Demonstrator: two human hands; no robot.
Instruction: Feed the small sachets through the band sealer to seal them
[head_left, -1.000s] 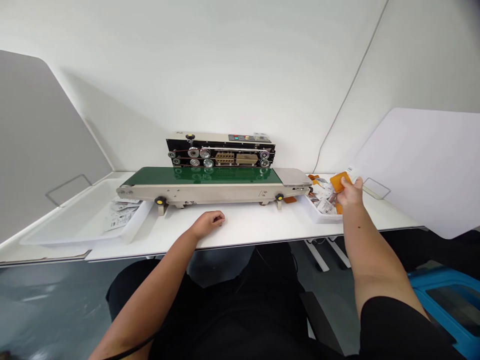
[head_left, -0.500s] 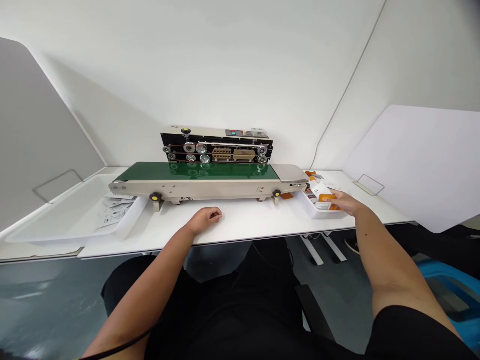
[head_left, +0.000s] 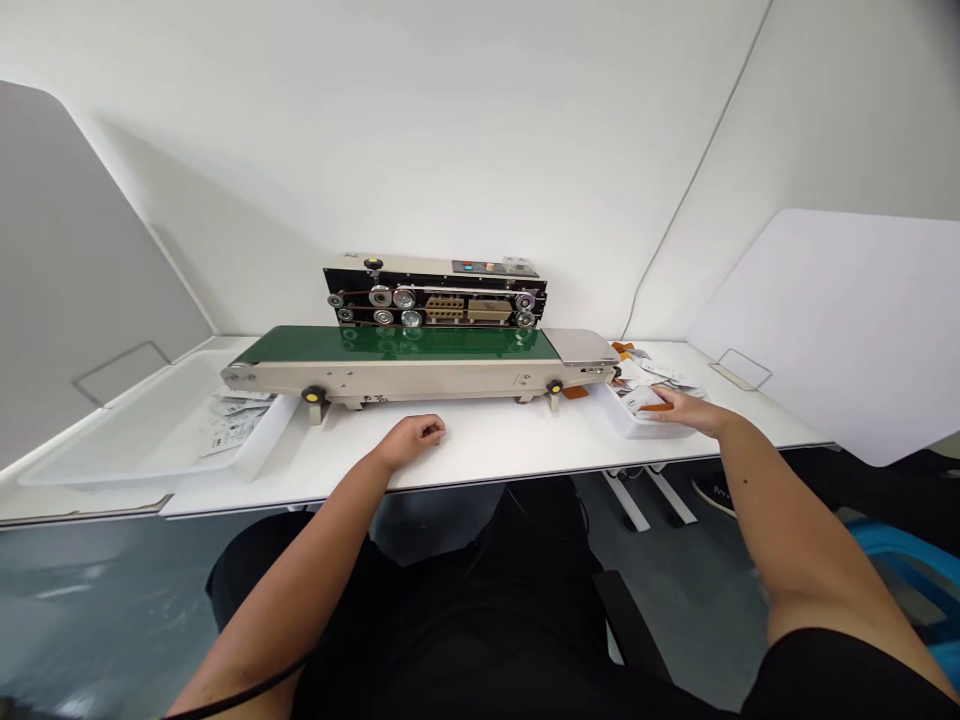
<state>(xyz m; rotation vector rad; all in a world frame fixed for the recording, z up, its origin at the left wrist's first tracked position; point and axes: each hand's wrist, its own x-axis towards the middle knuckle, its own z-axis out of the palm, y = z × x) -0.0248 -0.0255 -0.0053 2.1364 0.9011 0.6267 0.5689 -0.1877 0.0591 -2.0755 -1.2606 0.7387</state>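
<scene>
My right hand (head_left: 686,410) reaches into the white bin (head_left: 649,431) on the right, its fingers closed on a packet (head_left: 658,406) with an orange part. White and orange packets (head_left: 660,373) lie loosely piled in that bin around the fingers. Resting on the white table (head_left: 480,443) near its front edge, my left hand (head_left: 411,440) has curled fingers and nothing in them. Just beyond it stands a band sealing machine (head_left: 435,376) with a green conveyor belt (head_left: 405,344). Exposed wheels and brass-coloured blocks (head_left: 466,309) sit behind the belt.
A larger white bin (head_left: 142,462) at the left holds several silvery-white printed packets (head_left: 234,425). Orange pieces (head_left: 576,392) lie under the machine's right end. White panels (head_left: 840,320) flank the table. A blue stool (head_left: 911,570) and a person's shoe are at the lower right.
My right hand has lowered into the right bin; the white and orange packet held up earlier is no longer raised. My left hand stays where it was.
</scene>
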